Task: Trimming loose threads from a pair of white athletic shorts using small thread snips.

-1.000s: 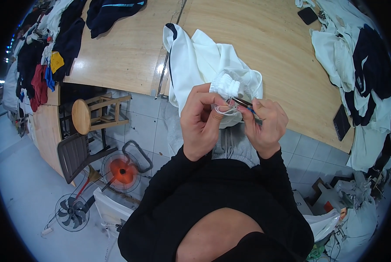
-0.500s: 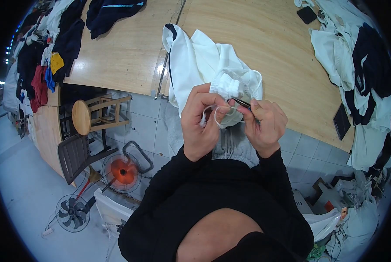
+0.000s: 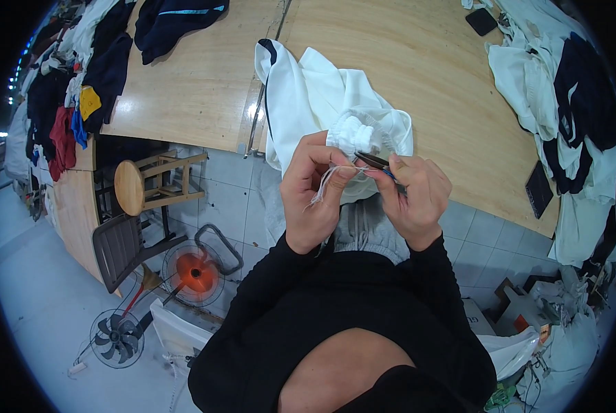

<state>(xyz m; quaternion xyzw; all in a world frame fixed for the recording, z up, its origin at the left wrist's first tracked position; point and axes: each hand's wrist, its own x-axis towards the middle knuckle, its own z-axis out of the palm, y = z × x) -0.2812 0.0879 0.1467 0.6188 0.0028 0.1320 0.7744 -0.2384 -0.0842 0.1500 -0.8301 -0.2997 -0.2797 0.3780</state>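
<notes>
White trousers or a similar garment [image 3: 301, 93] with a dark side stripe lie across the table edge, their bunched elastic end [image 3: 353, 134] just beyond my fingers. My left hand [image 3: 313, 186] is closed, pinching loose white threads [image 3: 323, 184] between thumb and finger at that end. Some strands trail down over the palm. In my right hand [image 3: 417, 196] is a pair of thread snips [image 3: 373, 160], the dark blades pointing left toward the pinched threads. A bit of blue shows on the snips by my fingers. Whether the blades touch the thread, I cannot tell.
The wooden table [image 3: 445, 89] spans the far side. White and navy garments [image 3: 528, 89] pile at its right, with a dark flat device [image 3: 538, 189] near the edge. To the left are a wooden stool [image 3: 132, 187], a grey chair [image 3: 119, 248] and fans [image 3: 196, 272].
The snips' blades have shifted left to the thread by my left fingertips. The thread loop between my hands is gone, and loose strands now hang below the left fingers.
</notes>
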